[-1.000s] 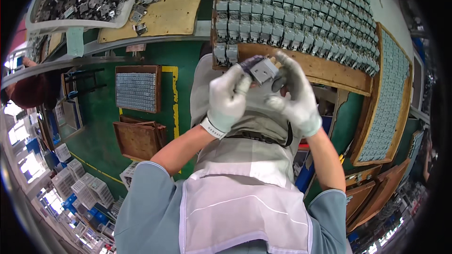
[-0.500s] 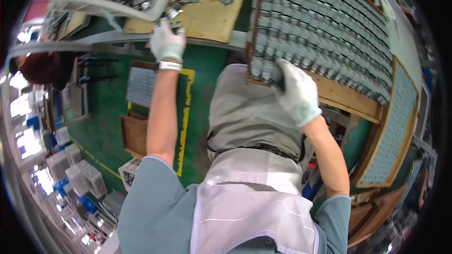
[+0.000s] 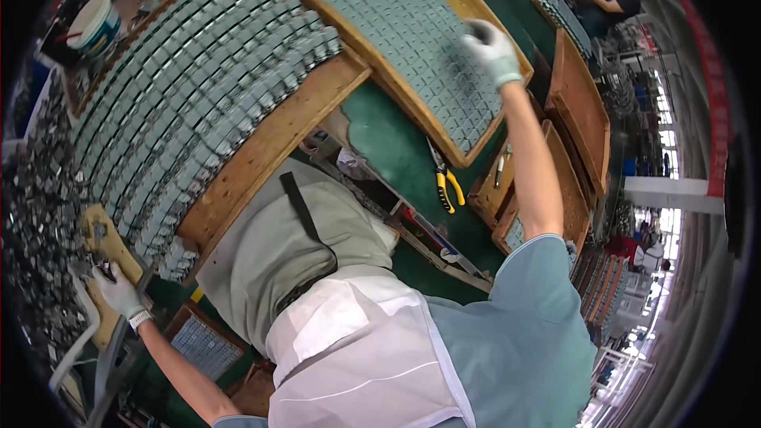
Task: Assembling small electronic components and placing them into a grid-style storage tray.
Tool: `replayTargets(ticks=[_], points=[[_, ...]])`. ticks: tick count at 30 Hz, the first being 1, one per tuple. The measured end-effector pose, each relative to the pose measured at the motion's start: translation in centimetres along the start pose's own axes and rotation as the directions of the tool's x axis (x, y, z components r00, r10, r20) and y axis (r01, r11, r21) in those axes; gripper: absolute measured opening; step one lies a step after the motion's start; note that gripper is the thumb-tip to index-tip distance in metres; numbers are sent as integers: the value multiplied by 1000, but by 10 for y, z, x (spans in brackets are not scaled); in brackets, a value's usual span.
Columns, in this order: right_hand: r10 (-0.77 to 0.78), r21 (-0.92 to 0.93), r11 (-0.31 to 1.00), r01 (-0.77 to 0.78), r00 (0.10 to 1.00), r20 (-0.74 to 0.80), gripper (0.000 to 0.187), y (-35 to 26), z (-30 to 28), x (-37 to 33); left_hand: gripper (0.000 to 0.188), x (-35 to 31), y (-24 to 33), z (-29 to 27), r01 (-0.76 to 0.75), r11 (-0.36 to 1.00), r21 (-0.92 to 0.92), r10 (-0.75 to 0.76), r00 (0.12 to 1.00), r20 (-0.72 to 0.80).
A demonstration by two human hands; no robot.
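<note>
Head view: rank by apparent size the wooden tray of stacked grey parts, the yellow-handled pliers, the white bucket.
1. Wooden tray of stacked grey parts, by far the largest.
2. White bucket.
3. Yellow-handled pliers.
The bucket sits near the fisheye rim, so the order of the last two is unsure.

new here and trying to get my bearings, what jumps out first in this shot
The wooden tray packed with rows of small grey parts fills the upper left. The right hand reaches over a second tray at top centre, while the left hand is at a heap of loose parts at far left.
</note>
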State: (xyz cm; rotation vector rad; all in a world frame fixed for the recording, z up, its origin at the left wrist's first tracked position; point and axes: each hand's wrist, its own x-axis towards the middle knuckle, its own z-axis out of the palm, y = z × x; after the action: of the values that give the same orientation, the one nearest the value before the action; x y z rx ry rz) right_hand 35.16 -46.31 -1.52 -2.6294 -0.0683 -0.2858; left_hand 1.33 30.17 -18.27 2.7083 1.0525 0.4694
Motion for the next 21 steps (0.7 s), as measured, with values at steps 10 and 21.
replayTargets(ticks=[10,21], points=[[200,-77,980,-185,872,447,58,149,-44,-7,57,11,-43,-25,92,798,-596,-117,993,-4],[109,22,992,-123,940,324,47,227,-52,-11,38,-12,48,-37,36,285,-958,-323,944,-61]])
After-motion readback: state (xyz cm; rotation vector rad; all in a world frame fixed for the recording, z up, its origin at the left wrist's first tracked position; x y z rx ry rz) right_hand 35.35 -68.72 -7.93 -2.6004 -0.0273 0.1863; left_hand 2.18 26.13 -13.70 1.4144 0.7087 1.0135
